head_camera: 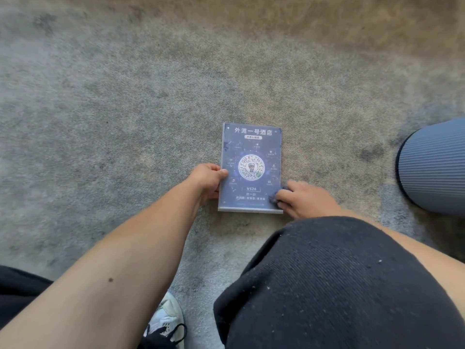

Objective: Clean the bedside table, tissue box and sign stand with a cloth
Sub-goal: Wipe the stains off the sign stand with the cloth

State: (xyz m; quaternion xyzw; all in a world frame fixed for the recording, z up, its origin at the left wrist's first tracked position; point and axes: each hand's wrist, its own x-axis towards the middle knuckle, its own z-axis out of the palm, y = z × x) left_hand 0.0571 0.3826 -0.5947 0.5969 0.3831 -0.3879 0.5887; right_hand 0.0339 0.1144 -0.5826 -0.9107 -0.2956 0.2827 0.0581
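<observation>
blue sign stand (pixel 251 168) lies flat on the grey carpet (pixel 125 109). its top reads "外滩一号酒店", and lower down "v526". the left hand (pixel 207 178) pinches its left edge. the right hand (pixel 305 199) presses a dark cloth (pixel 278 195) on its lower right corner.

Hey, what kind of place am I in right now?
Probably a hotel guest room. The sign stand your left hand holds bears a hotel name, a QR code and what looks like a room number, and it stands on worn grey carpet.
</observation>
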